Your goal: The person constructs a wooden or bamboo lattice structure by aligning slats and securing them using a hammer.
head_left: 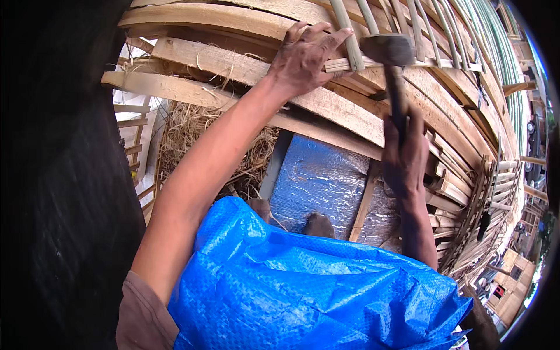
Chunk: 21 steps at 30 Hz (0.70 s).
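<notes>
My right hand (407, 154) is wrapped round the handle of a hammer (387, 49), whose dark, slightly blurred head hangs over a row of slats. Up and to the left, my left hand (306, 58) grips the end of a narrow pale wooden strip (337, 66), its index finger against an upright slat (347, 35) that crosses it. More thin slats (419, 32) cross the same strip farther right. Beneath this lattice run long rough wooden beams (216, 58). Part of the strip's end is hidden by my fingers.
A blue woven plastic sheet (291, 291) covers my lap. Below the beams lie a shiny silver-blue sheet (318, 181) and a heap of wood shavings (195, 128). Stacked slat panels (490, 204) stand at the right, with a dark-handled blade (485, 221) beside them.
</notes>
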Each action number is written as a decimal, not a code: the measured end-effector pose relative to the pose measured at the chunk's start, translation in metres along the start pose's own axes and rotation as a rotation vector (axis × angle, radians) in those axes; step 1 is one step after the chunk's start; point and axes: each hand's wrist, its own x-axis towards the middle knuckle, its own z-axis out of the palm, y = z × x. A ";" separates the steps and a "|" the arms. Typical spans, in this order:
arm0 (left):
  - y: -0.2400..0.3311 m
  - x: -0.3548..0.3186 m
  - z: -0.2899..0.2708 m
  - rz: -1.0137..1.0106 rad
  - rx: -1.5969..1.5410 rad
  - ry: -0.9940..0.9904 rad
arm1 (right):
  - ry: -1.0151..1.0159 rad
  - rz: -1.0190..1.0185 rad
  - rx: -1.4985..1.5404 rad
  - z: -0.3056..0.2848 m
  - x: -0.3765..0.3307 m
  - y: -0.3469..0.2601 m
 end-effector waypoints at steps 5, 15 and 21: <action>0.002 0.002 0.001 0.004 0.060 -0.073 | 0.301 -0.420 0.139 0.014 -0.010 0.039; -0.001 -0.005 0.001 -0.013 0.059 -0.102 | 0.201 -0.049 0.156 -0.026 -0.007 -0.002; 0.006 0.003 -0.001 -0.001 0.002 -0.020 | 0.013 -0.100 -0.033 0.012 0.000 0.032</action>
